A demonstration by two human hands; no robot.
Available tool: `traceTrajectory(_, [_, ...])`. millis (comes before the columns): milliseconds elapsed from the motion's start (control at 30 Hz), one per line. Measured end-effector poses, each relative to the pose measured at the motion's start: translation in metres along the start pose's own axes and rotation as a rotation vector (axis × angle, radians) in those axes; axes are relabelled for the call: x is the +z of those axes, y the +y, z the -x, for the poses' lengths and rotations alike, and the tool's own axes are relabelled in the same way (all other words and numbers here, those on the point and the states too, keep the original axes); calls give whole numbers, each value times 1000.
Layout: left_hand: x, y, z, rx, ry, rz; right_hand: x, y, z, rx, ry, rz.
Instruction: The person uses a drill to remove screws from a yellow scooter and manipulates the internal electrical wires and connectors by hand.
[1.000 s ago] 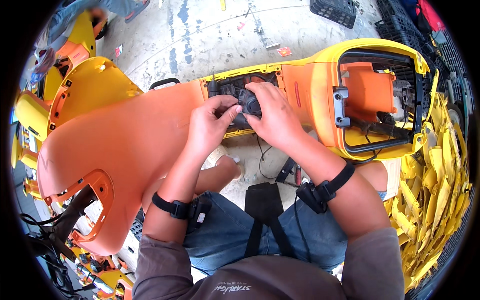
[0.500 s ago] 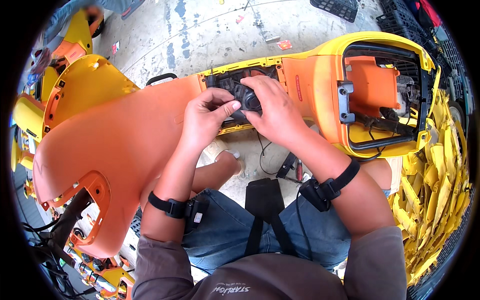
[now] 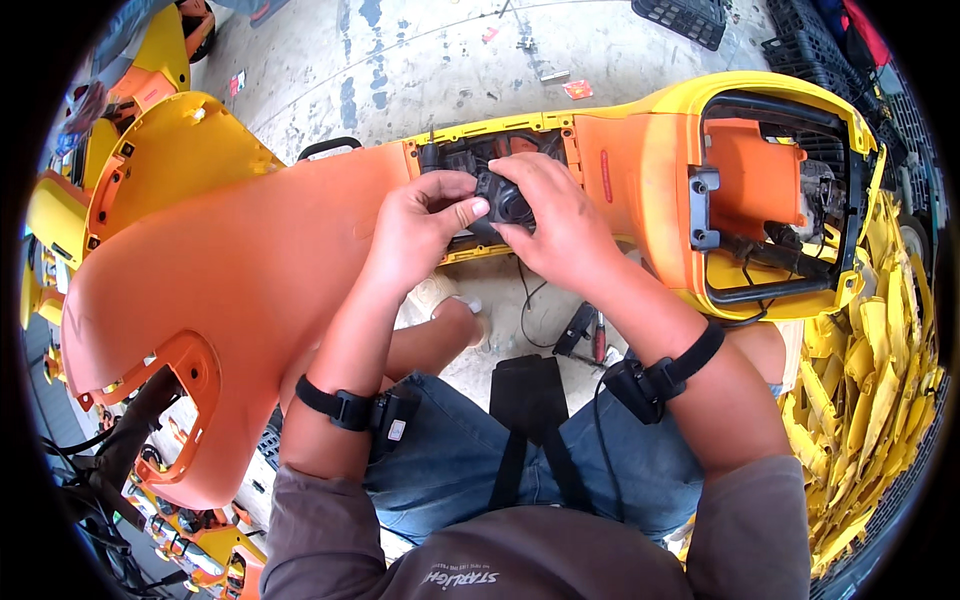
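Note:
Both my hands meet over an opening in an orange and yellow scooter body lying across my lap. A black part with a round face, its exact kind unclear, sits between them. My right hand curls round its right side, thumb below and fingers above. Against the left edge of that part my left hand pinches with thumb and forefinger; anything small between those tips is hidden. Under the hands, the opening shows dark fittings and a yellow rim.
A pile of yellow plastic panels rises on the right. A black frame bar crosses the scooter's right end. Between my legs and the body, a screwdriver lies on the floor. Black crates stand at the far right.
The whole view has shifted slightly. Within my hands, the black part looks tilted a little, its round face showing more. My grip is much the same.

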State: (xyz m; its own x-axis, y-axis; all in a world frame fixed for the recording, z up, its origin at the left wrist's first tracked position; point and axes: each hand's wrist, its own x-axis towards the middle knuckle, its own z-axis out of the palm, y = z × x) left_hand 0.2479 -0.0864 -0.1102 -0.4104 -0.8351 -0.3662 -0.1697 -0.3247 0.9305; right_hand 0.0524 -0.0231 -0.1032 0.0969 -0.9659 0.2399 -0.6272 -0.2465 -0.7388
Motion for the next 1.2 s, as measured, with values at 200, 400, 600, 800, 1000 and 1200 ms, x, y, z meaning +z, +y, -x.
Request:
traceTrajectory(200, [2, 1, 3, 49, 10, 97, -5, -6, -2, -67, 0, 65])
traceTrajectory(400, [8, 1, 3, 92, 39, 82, -2, -7, -2, 22, 63, -1])
traceTrajectory(600, [12, 2, 2, -21, 94, 47, 2, -8, 1, 283, 12, -188])
traceTrajectory(800, [5, 4, -2, -115, 14, 182, 4, -2, -2, 319, 66, -108])
traceTrajectory(1000, [7, 3, -5, -175, 23, 80, 1, 3, -5, 370, 90, -75])
traceTrajectory(1200, [9, -1, -5, -86, -47, 107, 1, 1, -1, 239, 37, -30])
